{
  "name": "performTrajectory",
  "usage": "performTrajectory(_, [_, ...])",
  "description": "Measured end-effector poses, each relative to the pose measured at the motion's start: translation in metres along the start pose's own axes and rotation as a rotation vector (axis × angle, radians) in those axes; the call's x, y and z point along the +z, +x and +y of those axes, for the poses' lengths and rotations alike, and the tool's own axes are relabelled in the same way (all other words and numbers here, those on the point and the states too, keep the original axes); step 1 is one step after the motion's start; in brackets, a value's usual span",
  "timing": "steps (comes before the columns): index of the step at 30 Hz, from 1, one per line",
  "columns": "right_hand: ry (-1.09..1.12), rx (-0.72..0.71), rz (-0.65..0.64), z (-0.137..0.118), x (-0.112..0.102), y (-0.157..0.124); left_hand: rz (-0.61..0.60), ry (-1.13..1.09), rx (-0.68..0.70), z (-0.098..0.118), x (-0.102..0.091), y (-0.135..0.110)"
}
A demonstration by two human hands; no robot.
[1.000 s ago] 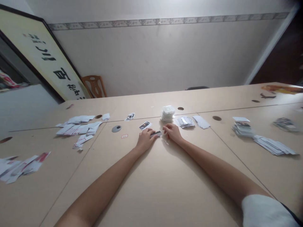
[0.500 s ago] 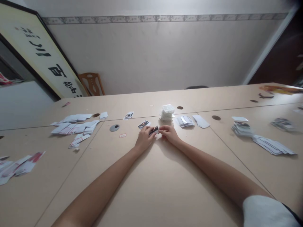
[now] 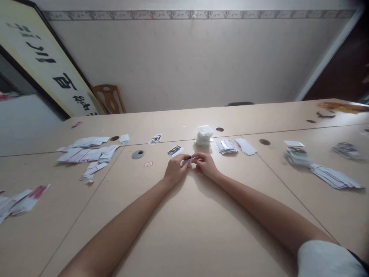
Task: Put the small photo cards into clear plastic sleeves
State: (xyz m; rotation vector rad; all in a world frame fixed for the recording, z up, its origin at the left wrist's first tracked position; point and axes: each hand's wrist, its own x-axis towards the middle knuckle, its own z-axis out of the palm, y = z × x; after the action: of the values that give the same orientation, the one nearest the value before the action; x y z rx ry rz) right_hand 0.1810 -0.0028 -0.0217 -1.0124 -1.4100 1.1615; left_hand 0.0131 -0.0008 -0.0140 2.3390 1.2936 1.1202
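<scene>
1. Head view, hands: clock directions are taken from the hands, twelve being straight ahead. The left hand [image 3: 175,169] has its fingers drawn in narrow around a small dark-printed card [image 3: 188,158], which sits at the centre, between the two hands. The right hand [image 3: 206,164] meets it from three o'clock, thumb and fingertips close together at its edge; whether they pinch it or only touch it, I cannot tell.

2. Head view, how far along: the card is in hand and not laid down, so this piece seems midway through handling. Its lower part looks pale, but the fingers hide most of it.

3. Head view, close by: a dark printed card [image 3: 174,151] lies at ten o'clock, just beyond the left hand, with a few smaller printed cards [image 3: 156,139] farther out that way. A clear, whitish stack [image 3: 203,135] stands at one o'clock. Toward half past two lie a heap of bordered slips [image 3: 226,146] and some plain white cards [image 3: 245,147].

4. Head view, farther out: a stack [image 3: 296,156] and fanned cards [image 3: 336,177] lie at three o'clock, perhaps sorted; loose white papers [image 3: 83,154] spread at nine. These piles lie untouched, so plenty seems left.
</scene>
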Motion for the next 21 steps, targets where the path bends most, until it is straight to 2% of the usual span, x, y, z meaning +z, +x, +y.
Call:
performTrajectory(6, [-0.049, -0.015, 0.012, 0.0028, -0.0004, 0.0016, -0.036, -0.032, 0.012, -0.0046, 0.0008, -0.0019])
performTrajectory(13, [-0.084, -0.061, 0.067, 0.0018, 0.0000, -0.0018, -0.039, 0.108, 0.072, -0.0040, 0.0003, -0.0016])
performTrajectory(21, [-0.130, -0.101, 0.035, 0.0050, 0.0000, 0.0001, -0.016, 0.119, 0.079, -0.0030, -0.0011, 0.0000])
